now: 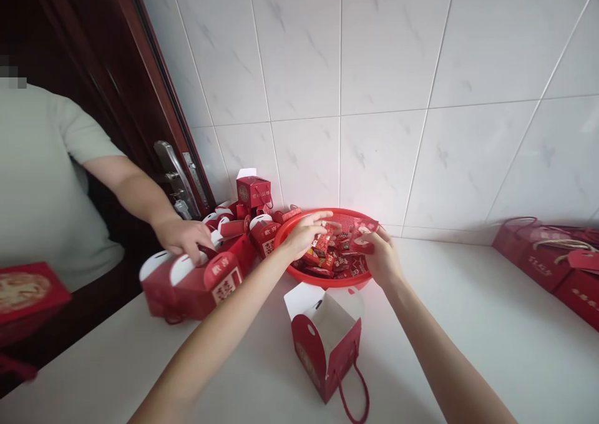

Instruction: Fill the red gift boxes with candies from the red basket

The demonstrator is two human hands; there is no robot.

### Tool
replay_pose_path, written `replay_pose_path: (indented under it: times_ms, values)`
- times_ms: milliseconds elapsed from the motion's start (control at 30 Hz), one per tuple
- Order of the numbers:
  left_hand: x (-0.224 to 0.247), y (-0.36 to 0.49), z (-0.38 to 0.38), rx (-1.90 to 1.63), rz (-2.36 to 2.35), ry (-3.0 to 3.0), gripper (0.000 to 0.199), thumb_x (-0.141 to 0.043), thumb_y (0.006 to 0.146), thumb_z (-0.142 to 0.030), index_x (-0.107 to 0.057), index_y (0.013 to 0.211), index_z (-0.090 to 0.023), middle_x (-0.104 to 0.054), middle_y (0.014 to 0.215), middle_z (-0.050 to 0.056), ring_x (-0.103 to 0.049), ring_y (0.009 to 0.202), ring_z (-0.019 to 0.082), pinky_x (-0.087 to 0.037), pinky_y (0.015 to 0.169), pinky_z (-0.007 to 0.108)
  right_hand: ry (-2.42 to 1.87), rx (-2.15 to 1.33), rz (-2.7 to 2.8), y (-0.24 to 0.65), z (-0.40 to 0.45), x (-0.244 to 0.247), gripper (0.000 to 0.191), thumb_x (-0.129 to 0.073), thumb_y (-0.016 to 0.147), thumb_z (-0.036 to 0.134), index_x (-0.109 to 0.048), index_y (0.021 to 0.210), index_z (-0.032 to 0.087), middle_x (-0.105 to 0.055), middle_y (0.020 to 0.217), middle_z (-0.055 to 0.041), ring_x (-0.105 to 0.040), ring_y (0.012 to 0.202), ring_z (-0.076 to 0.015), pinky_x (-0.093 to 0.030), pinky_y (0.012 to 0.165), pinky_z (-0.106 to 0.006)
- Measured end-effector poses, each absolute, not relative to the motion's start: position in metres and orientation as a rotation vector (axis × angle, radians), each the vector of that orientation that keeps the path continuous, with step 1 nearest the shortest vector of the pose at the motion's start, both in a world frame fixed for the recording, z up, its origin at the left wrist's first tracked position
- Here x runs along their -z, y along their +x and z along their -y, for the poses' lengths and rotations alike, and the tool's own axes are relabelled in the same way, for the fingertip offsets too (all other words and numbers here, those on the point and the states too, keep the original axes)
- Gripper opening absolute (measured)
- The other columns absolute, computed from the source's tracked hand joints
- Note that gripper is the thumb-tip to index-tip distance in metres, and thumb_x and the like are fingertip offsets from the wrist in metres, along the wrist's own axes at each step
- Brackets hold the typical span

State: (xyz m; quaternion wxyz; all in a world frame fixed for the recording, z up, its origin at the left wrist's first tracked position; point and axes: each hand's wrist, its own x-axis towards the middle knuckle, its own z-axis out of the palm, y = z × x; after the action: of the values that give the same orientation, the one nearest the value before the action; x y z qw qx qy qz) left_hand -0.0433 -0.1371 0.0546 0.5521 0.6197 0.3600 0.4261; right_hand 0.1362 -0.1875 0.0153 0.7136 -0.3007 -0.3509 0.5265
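My left hand (306, 235) is over the left side of a red plastic basket (292, 225). Its index finger is stretched out, and the other fingers close around a small red candy packet (322, 241). At the basket's right rim, my right hand (384, 258) pinches a pinkish-red candy packet (362, 235) between thumb and fingers. Many red wrapped candies (344, 265) lie in the basket below both hands. Between my forearms, in front of the basket, an open red gift box (309, 355) stands upright with its flaps raised, its white inside showing and a cord handle hanging down.
On the left, another person's hand (185, 240) reaches over open red boxes (187, 283). More red boxes (255, 192) are piled against the tiled wall (304, 162). Further red boxes (538, 258) stand at the right on the white tabletop (444, 305). A door handle (173, 168) is behind the pile.
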Motion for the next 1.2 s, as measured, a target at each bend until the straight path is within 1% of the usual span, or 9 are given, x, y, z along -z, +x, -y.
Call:
replay_pose_path:
  times_ms: [233, 367, 500, 700, 767, 867, 967, 1100, 1200]
  values:
    - [-0.073, -0.015, 0.148, -1.071, -0.673, 1.362, 0.06, -0.059, 0.084, -0.011, -0.05, 0.143, -0.015, -0.078, 0.111, 0.011, -0.065, 0.115, 0.022, -0.039, 0.106, 0.037, -0.639, -1.28, 0.861, 0.135, 0.19, -0.018, 0.017, -0.078, 0.059, 0.027, -0.069, 0.073, 0.023, -0.069, 0.072, 0.0003, -0.063, 0.069, -0.0177, -0.054, 0.065, -0.03]
    - [-0.074, 0.0, 0.147, -1.014, -0.638, 1.337, 0.059, -0.058, 0.086, -0.008, -0.051, 0.144, -0.016, -0.076, 0.117, 0.012, -0.064, 0.116, 0.022, -0.043, 0.104, 0.038, -0.646, -1.229, 0.929, 0.139, 0.188, -0.016, 0.02, -0.083, 0.062, 0.034, -0.07, 0.073, 0.023, -0.069, 0.071, 0.0, -0.064, 0.072, -0.0187, -0.054, 0.07, -0.032]
    - [-0.078, 0.001, 0.146, -0.9, -0.574, 1.376, 0.057, -0.061, 0.084, -0.01, -0.056, 0.14, -0.017, -0.075, 0.121, 0.014, -0.067, 0.11, 0.023, -0.046, 0.1, 0.038, -0.603, -1.239, 0.977, 0.138, 0.188, -0.017, 0.027, -0.087, 0.064, 0.038, -0.074, 0.083, 0.023, -0.074, 0.083, -0.0021, -0.069, 0.086, -0.0229, -0.054, 0.084, -0.035]
    - [-0.072, -0.017, 0.114, -0.861, -0.905, 1.831, 0.044, -0.052, 0.095, -0.028, -0.06, 0.137, -0.02, -0.068, 0.134, 0.011, -0.064, 0.119, 0.022, -0.049, 0.098, 0.032, -0.579, -1.281, 0.897, 0.136, 0.19, -0.021, 0.03, -0.091, 0.063, 0.04, -0.075, 0.082, 0.024, -0.076, 0.082, -0.0021, -0.07, 0.085, -0.0247, -0.054, 0.088, -0.042]
    - [-0.064, -0.027, 0.099, -0.681, -1.177, 2.006, 0.039, -0.05, 0.092, -0.024, -0.067, 0.127, -0.02, -0.074, 0.12, 0.008, -0.068, 0.108, 0.021, -0.051, 0.089, 0.029, -0.595, -1.267, 0.852, 0.136, 0.19, -0.021, 0.029, -0.091, 0.061, 0.039, -0.073, 0.078, 0.023, -0.074, 0.078, -0.0017, -0.069, 0.082, -0.024, -0.055, 0.085, -0.041]
    - [-0.05, -0.041, 0.083, -0.413, -1.306, 2.083, 0.022, -0.072, 0.067, -0.016, -0.079, 0.088, -0.021, -0.076, 0.082, 0.002, -0.069, 0.081, 0.022, -0.05, 0.072, 0.027, -0.624, -1.247, 0.81, 0.135, 0.189, -0.02, 0.028, -0.09, 0.061, 0.039, -0.071, 0.072, 0.022, -0.072, 0.074, -0.0014, -0.067, 0.076, -0.0223, -0.054, 0.075, -0.037]
    - [-0.037, -0.048, 0.075, -0.246, -1.365, 2.128, 0.026, -0.08, 0.047, -0.008, -0.077, 0.068, -0.023, -0.071, 0.068, -0.001, -0.064, 0.072, 0.021, -0.045, 0.067, 0.027, -0.654, -1.221, 0.839, 0.134, 0.188, -0.016, 0.028, -0.088, 0.063, 0.04, -0.068, 0.068, 0.021, -0.07, 0.07, -0.0008, -0.064, 0.069, -0.0194, -0.051, 0.068, -0.033]
    - [-0.031, -0.051, 0.071, -0.229, -1.34, 2.167, 0.017, -0.08, 0.049, -0.012, -0.073, 0.062, -0.021, -0.069, 0.069, 0.001, -0.062, 0.071, 0.022, -0.043, 0.067, 0.029, -0.696, -1.191, 0.933, 0.133, 0.188, -0.011, 0.026, -0.086, 0.066, 0.04, -0.07, 0.072, 0.021, -0.069, 0.069, 0.0, -0.062, 0.066, -0.0183, -0.05, 0.067, -0.033]
    - [-0.036, -0.053, 0.07, -0.317, -1.222, 2.182, 0.016, -0.079, 0.06, -0.024, -0.064, 0.056, -0.02, -0.061, 0.062, -0.001, -0.057, 0.064, 0.018, -0.04, 0.063, 0.028, -0.694, -1.181, 0.939, 0.133, 0.186, -0.01, 0.027, -0.087, 0.067, 0.041, -0.07, 0.073, 0.021, -0.07, 0.071, -0.0001, -0.063, 0.068, -0.0191, -0.051, 0.069, -0.033]
